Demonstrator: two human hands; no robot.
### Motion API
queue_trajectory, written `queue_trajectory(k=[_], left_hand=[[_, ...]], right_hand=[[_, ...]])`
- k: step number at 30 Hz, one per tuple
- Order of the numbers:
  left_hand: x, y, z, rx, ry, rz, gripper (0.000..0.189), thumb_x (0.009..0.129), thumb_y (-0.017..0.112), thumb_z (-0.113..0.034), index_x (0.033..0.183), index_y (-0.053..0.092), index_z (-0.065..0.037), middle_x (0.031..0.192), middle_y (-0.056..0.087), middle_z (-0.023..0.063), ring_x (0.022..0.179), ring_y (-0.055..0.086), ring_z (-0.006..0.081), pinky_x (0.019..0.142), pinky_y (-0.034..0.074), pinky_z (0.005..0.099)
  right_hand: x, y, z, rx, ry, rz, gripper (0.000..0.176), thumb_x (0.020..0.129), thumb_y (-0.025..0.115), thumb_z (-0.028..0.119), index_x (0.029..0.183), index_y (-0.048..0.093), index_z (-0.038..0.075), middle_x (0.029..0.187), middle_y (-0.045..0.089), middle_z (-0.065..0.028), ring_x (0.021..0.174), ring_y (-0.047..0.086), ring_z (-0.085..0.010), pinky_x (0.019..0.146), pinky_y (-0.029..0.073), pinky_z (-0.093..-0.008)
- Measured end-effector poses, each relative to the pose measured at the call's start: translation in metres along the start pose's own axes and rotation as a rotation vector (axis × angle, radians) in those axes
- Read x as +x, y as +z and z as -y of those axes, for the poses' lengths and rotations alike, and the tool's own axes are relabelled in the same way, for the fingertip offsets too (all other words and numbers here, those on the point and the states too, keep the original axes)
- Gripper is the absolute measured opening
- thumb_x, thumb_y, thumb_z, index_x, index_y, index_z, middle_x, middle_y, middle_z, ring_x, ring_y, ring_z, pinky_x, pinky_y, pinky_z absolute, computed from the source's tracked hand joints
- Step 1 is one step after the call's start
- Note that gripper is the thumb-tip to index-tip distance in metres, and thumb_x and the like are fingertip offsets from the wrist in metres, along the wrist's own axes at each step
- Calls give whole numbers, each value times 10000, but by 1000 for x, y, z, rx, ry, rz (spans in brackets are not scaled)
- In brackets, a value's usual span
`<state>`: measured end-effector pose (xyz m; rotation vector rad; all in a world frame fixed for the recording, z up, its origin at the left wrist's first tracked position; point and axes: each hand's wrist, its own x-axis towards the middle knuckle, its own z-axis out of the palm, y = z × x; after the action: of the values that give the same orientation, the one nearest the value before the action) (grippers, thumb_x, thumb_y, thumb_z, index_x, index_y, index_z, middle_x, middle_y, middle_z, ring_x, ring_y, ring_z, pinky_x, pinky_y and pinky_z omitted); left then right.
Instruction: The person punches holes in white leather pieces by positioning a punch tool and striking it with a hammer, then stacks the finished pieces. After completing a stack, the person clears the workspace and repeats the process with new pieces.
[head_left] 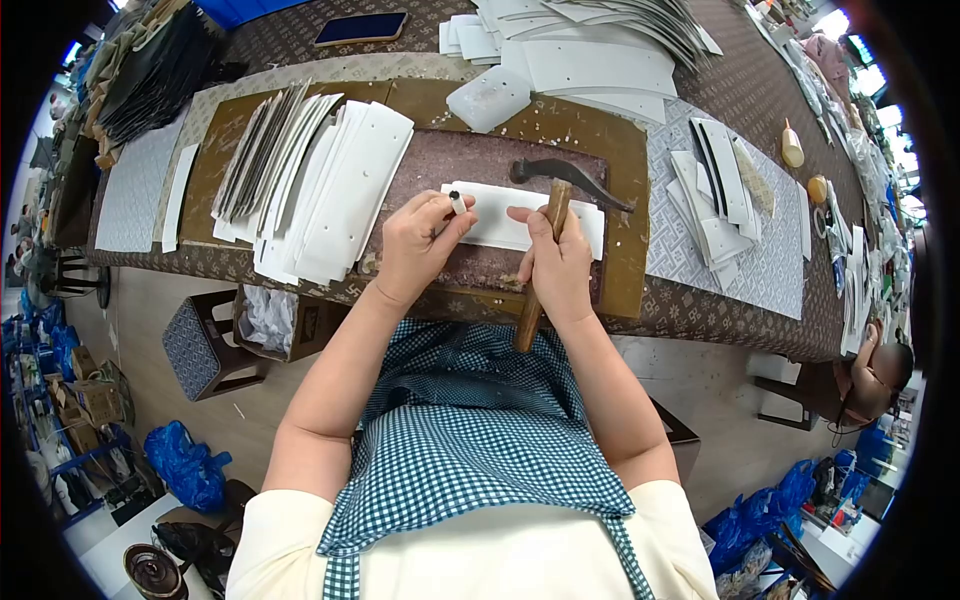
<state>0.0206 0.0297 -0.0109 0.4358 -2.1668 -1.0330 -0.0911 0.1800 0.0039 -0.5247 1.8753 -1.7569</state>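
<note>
1. Left hand (418, 245): fingers closed in a pinch around a small white tool with a dark tip (458, 203), which sits at its 1 o'clock.
2. Right hand (562, 262): wrapped around the wooden handle of the hammer (530, 310); the metal head lies at its 12 o'clock, the handle end at 7 o'clock.
3. White strip (500, 217): flat on the reddish mat (450, 152), from 1 to 3 o'clock of the left hand, and from 10 to 1 o'clock of the right.
4. Stacked white pieces (350, 180): at the left hand's 10 o'clock, apart from it.
</note>
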Motion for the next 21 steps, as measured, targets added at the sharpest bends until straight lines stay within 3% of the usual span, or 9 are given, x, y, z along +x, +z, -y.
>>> queue_trajectory(k=[3, 4, 6, 8, 11, 13, 16, 19, 21], left_hand=[[0, 2, 4, 18, 54, 18, 162, 812, 781, -87, 960, 730, -47, 854, 679, 98, 715, 677, 235, 623, 545, 315], [1, 2, 5, 18, 71, 13, 158, 811, 782, -88, 953, 726, -48, 850, 676, 96, 708, 673, 236, 616, 541, 317], [1, 2, 6, 19, 97, 12, 150, 809, 783, -91, 938, 717, -51, 842, 670, 91, 694, 665, 239, 602, 534, 322], [0, 2, 5, 17, 97, 9, 144, 810, 783, -92, 929, 711, -53, 841, 669, 90, 689, 661, 237, 594, 528, 325], [2, 3, 3, 8, 109, -4, 120, 820, 776, -73, 920, 717, -44, 813, 661, 75, 671, 641, 196, 595, 514, 305], [2, 3, 3, -2, 130, -21, 109, 820, 776, -73, 902, 714, -36, 797, 651, 69, 654, 626, 185, 588, 502, 295], [1, 3, 9, 88, 159, 9, 109, 819, 777, -81, 879, 700, -31, 790, 644, 68, 642, 618, 195, 580, 498, 299], [5, 4, 9, 55, 154, -9, 112, 819, 775, -87, 865, 690, -30, 792, 644, 73, 639, 616, 209, 580, 496, 312], [1, 5, 9, 32, 153, -21, 115, 818, 778, -90, 877, 699, -32, 795, 651, 78, 643, 625, 211, 577, 498, 316]], right_hand=[[4, -15, 24, -205, 82, 170, 225, 1008, 563, 208, 965, 543, -12, 887, 732, -109, 525, 618, -147, 500, 488, -282], [8, -17, 39, -291, -62, 196, 225, 987, 597, 211, 954, 575, -11, 779, 702, -114, 634, 660, -166, 589, 510, -309], [8, -25, 87, -346, -165, 263, 193, 978, 617, 181, 959, 588, -9, 722, 656, -88, 654, 642, -140, 605, 504, -303], [-6, -24, 152, -179, -251, 261, 137, 989, 615, 147, 971, 587, 14, 667, 572, -2, 502, 496, -31, 448, 380, -206], [-8, -20, 175, -61, -624, 260, 223, 1041, 524, 218, 1086, 552, 2, 687, 512, -9, 456, 404, -17, 388, 299, -174], [-10, -17, 164, -118, -654, 265, 208, 999, 563, 187, 1026, 545, -18, 731, 561, -117, 546, 508, -167, 472, 384, -279], [2, -17, 122, -992, -430, 470, 209, 936, 622, 141, 935, 535, -49, 798, 633, -279, 681, 666, -391, 599, 512, -436], [1, -20, 151, -980, -191, 499, 233, 943, 616, 156, 862, 503, -32, 796, 629, -277, 703, 669, -384, 598, 496, -444], [0, -24, 170, -779, -343, 460, 192, 969, 597, 177, 897, 543, 8, 695, 571, -115, 543, 558, -196, 500, 420, -327]])
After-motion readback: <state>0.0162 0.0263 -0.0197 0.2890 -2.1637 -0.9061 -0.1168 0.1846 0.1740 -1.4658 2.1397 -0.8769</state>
